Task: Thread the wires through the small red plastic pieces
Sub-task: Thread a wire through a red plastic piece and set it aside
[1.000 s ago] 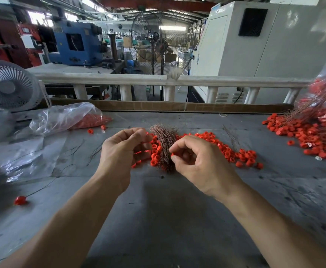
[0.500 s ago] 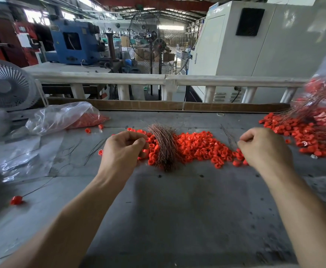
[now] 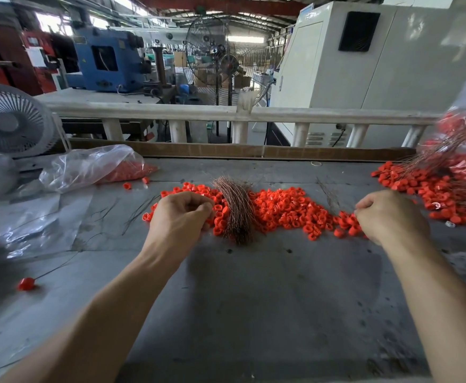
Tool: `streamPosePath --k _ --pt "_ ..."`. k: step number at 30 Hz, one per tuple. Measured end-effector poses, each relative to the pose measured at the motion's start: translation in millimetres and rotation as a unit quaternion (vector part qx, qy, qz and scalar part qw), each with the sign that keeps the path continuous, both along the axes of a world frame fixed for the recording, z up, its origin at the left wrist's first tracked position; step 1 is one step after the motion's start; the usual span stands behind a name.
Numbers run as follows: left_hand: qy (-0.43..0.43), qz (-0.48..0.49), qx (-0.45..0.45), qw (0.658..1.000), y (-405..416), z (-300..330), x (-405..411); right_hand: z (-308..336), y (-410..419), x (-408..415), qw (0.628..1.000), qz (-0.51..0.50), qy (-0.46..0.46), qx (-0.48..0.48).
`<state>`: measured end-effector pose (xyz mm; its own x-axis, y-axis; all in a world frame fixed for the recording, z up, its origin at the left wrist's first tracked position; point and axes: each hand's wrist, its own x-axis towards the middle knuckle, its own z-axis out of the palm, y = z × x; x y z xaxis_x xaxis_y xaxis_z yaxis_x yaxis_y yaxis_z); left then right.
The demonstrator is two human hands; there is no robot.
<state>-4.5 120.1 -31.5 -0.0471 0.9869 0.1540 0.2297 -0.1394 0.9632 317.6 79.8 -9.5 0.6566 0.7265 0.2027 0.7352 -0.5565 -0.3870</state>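
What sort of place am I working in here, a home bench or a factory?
Most likely a factory floor: a blue machine and a big pedestal fan stand beyond the grey workbench, under a steel-beamed roof. Loose red plastic pieces and a wire bundle suggest an assembly station.
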Motion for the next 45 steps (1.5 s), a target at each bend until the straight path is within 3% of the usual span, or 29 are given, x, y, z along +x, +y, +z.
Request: streamPosePath --k 5,9,14,18,23,39,43,45 --pt "0.019 -0.003 0.006 1.000 1 -1 -2 1 -1 -4 1.000 0.002 -0.010 0.010" --pt "0.028 -0.002 0.007 1.000 0 0 -3 3 -3 -12 0.996 0.039 -0.023 0.080" --pt "0.094 0.011 0.036 0.995 -1 -1 -4 -1 -1 -51 0.967 0.190 0.029 0.168" --pt "0.186 0.005 0.066 0.980 -2 -2 -1 -10 -1 -88 0.928 0.341 0.032 0.145" --pt "0.251 -0.027 0.085 0.964 -6 -3 2 -14 -3 -113 0.898 0.423 -0.001 0.120" --pt "0.294 -0.089 0.055 0.950 -10 -2 4 -21 0 -136 0.854 0.472 -0.078 0.203" --pt "0.262 -0.100 0.039 0.959 -12 -1 6 -17 -1 -133 0.830 0.488 -0.021 0.269" --pt "0.247 -0.106 0.040 0.962 -13 0 7 -13 -3 -134 0.807 0.494 0.080 0.314"
